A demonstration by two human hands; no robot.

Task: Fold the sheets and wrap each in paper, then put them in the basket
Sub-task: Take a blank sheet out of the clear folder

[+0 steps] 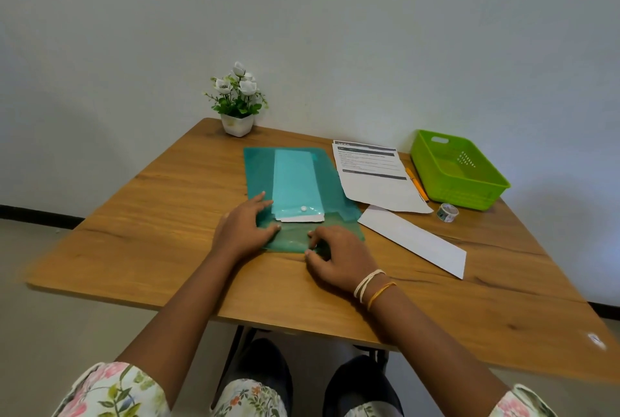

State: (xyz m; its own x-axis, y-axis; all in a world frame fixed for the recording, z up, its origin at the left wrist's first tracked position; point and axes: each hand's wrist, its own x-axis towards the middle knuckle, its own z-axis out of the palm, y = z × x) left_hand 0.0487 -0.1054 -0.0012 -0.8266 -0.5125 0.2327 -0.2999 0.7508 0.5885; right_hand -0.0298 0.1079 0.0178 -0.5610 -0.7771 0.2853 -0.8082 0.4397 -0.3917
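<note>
A translucent green plastic folder (pixel 258 168) lies in the middle of the wooden table (pixel 151 215), and a folded white sheet (pixel 302 217) shows at its snap flap. My left hand (pixel 246 227) rests flat on the folder's near left part. My right hand (pixel 339 255) has its fingers curled at the folder's near edge. A printed sheet (pixel 372 175) lies to the right of the folder. A folded white paper strip (pixel 416 238) lies nearer, on the right. The green basket (pixel 432 161) stands at the back right, with nothing in it.
A roll of tape (pixel 447 212) sits in front of the basket, and an orange pencil (pixel 417 185) lies between the basket and the printed sheet. A small pot of white flowers (pixel 237 104) stands at the back edge by the wall.
</note>
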